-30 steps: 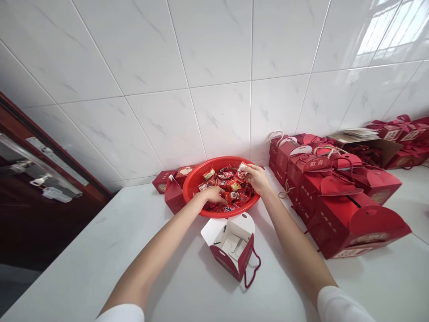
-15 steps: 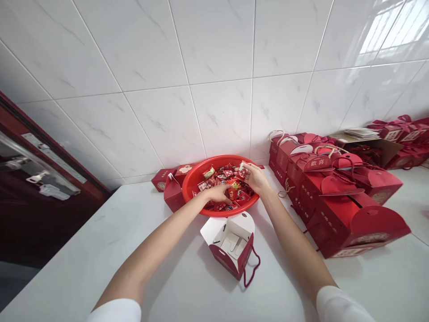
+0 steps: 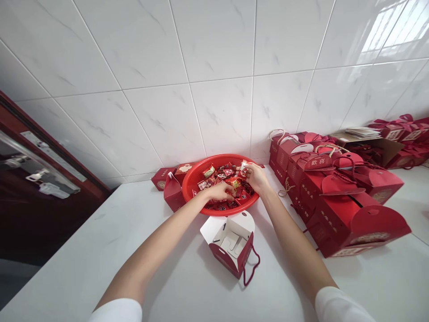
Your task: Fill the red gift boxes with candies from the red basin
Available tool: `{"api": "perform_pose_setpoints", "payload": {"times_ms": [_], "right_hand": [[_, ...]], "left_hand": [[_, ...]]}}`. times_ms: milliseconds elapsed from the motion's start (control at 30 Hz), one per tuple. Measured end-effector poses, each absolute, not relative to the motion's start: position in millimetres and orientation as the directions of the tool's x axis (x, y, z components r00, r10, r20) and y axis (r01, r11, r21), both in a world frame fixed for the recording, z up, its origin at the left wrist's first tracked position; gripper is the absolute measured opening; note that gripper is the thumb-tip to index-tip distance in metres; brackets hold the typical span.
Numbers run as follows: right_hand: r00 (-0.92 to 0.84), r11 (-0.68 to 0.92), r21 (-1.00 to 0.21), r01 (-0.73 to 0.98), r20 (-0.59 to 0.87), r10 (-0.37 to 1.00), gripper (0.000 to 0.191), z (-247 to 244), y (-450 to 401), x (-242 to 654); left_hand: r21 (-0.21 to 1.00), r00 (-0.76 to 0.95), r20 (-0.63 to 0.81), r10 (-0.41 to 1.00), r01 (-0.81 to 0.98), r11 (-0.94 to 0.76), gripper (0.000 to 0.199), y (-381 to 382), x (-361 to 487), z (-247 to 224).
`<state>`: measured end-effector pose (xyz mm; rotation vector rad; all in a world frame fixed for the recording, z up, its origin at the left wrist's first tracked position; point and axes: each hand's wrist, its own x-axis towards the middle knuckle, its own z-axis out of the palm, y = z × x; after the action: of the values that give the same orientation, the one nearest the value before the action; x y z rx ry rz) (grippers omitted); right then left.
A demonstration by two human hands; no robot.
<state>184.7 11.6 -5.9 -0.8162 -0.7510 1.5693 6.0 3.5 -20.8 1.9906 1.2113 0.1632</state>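
Here, red-and-white packet (image 3: 243,170) in right hand (image 3: 257,178).

Left hand (image 3: 220,192) curls downward; right hand (image 3: 257,178) pinches; both arms (image 3: 296,241) outstretched.

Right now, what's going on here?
A person's right hand holds a red-and-white wrapped packet over the right side of the round red plastic basket. Their left hand is among the mostly red wrapped packets inside. In front, a maroon cardboard box stands open on the white table; more maroon boxes stand to the right.
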Motion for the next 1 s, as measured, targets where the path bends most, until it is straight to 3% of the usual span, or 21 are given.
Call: {"api": "perform_pose_setpoints", "payload": {"times_ms": [200, 400, 500, 600, 833, 1000], "right_hand": [[-0.100, -0.129, -0.834, -0.537, -0.088, 0.991, 0.006, -4, 9, 185], [-0.101, -0.081, -0.848, -0.524, -0.032, 0.994, 0.009, -6, 9, 185], [-0.123, -0.064, -0.859, -0.508, -0.001, 0.992, 0.014, -5, 7, 185], [-0.144, -0.064, -0.870, -0.489, 0.008, 0.990, 0.020, -4, 6, 186], [-0.132, -0.063, -0.892, -0.448, -0.003, 0.991, 0.024, -6, 5, 186], [-0.091, -0.047, -0.896, -0.442, -0.007, 0.996, 0.022, -7, 6, 185]], "left_hand": [[0.718, 0.516, -0.212, 0.830, 0.658, -0.227, 0.010, 5, 1, -18], [0.765, 0.395, -0.018, 0.919, 0.597, -0.242, 0.026, 10, -9, -18], [0.786, 0.305, 0.087, 0.948, 0.564, -0.254, 0.020, 10, -7, -18], [0.740, 0.198, 0.154, 0.968, 0.626, -0.246, 0.012, 9, -5, -15], [0.610, -0.049, 0.145, 0.988, 0.791, -0.050, 0.020, 8, -12, -13], [0.496, -0.002, 0.083, 0.997, 0.867, -0.040, 0.025, 6, -10, -10]]}}
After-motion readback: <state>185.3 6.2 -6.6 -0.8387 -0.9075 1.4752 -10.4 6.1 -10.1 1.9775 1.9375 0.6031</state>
